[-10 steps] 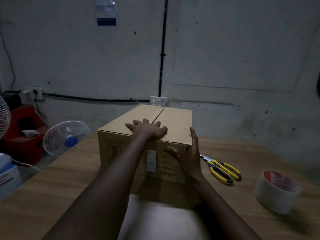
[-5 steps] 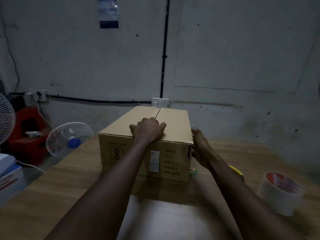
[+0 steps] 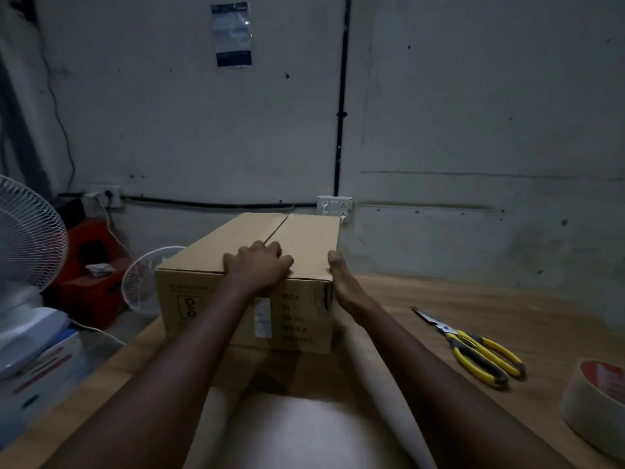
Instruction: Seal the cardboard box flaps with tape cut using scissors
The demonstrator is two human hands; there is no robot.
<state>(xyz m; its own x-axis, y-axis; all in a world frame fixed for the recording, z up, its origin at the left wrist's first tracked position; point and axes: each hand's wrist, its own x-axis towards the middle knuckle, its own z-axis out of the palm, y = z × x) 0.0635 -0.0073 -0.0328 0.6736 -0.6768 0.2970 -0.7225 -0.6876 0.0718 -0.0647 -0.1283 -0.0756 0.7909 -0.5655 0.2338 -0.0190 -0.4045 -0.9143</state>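
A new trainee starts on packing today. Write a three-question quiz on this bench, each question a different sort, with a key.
1. Which lies nearer the box: the scissors or the tape?
2. Where does the left hand rest? A) on top of the box B) on the tape C) on the scissors
3. True or false: the right hand holds the scissors.

Key
1. The scissors.
2. A.
3. False. It lies flat against the box's right side, and the scissors are on the table.
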